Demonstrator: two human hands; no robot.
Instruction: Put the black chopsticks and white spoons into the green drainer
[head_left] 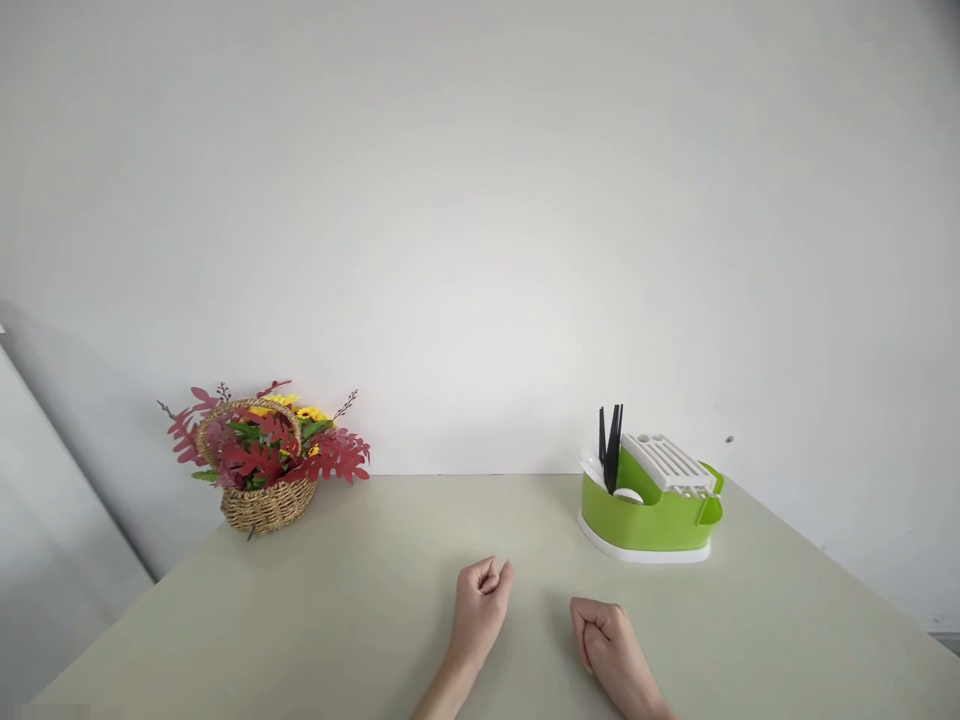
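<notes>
My left hand (481,610) is closed in a fist at the front middle of the table, with nothing seen in it. To its right, my right hand (609,645) is also curled into a fist, apart from the left one and with no object showing. Beyond the right hand stands a green utensil holder (637,522) on a white base. Black chopsticks (613,455) and white spoons (592,468) stick up from its open left part. A white slotted rack (667,463) covers its right part.
A woven basket (270,507) with red leaves (337,455) and yellow flowers (311,413) stands at the table's back left. The pale table (360,600) meets a white wall (465,250) behind. A white panel (60,530) rises beyond the left edge.
</notes>
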